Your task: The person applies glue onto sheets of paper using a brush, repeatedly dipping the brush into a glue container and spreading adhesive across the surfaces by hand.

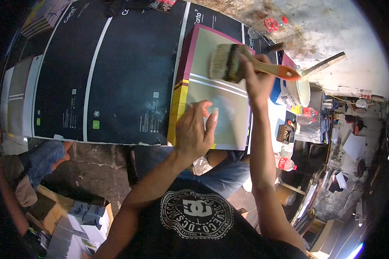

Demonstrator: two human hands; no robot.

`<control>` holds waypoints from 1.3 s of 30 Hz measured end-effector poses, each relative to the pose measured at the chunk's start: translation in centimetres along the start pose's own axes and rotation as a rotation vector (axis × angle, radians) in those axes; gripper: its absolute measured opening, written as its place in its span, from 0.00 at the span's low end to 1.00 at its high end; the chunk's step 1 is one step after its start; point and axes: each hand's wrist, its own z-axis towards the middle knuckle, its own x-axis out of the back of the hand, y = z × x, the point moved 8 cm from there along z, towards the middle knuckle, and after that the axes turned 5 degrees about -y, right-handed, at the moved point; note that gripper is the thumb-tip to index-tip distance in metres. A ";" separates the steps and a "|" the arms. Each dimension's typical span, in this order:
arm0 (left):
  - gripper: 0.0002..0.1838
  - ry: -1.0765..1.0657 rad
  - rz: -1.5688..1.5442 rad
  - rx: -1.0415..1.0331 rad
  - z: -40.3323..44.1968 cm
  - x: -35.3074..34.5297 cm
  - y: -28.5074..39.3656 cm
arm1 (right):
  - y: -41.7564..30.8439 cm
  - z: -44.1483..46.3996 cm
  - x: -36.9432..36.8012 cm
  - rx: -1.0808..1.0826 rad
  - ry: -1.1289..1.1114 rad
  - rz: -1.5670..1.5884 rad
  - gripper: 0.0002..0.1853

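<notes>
Yellow-sided, the stack of sheets (194, 97) lies before me, my left hand (196, 129) loosely curled above its near edge, empty. Farther out, my right hand (257, 82) grips the wide brush (229, 63), bristles over the stack; beyond lies a red-labelled bottle (271, 25).

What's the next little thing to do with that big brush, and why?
I'd probably stroke the brush gently along the top sheet, toward the left hand. The right hand grips the brush with its bristles over that sheet, and the left hand is at the sheet's lower part, perhaps to steady it.
</notes>
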 end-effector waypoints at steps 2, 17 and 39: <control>0.17 -0.021 -0.015 0.031 0.0 -0.2 -0.2 | 3.4 0.2 -0.3 0.046 -0.011 -0.210 0.13; 0.27 0.121 -0.299 0.122 -1.5 0.4 -2.5 | 5.2 -9.9 5.7 -0.368 -0.061 -0.060 0.12; 0.32 0.124 -0.241 0.165 -1.3 -0.1 -2.5 | -1.8 -15.2 9.8 -0.272 -0.089 -0.194 0.12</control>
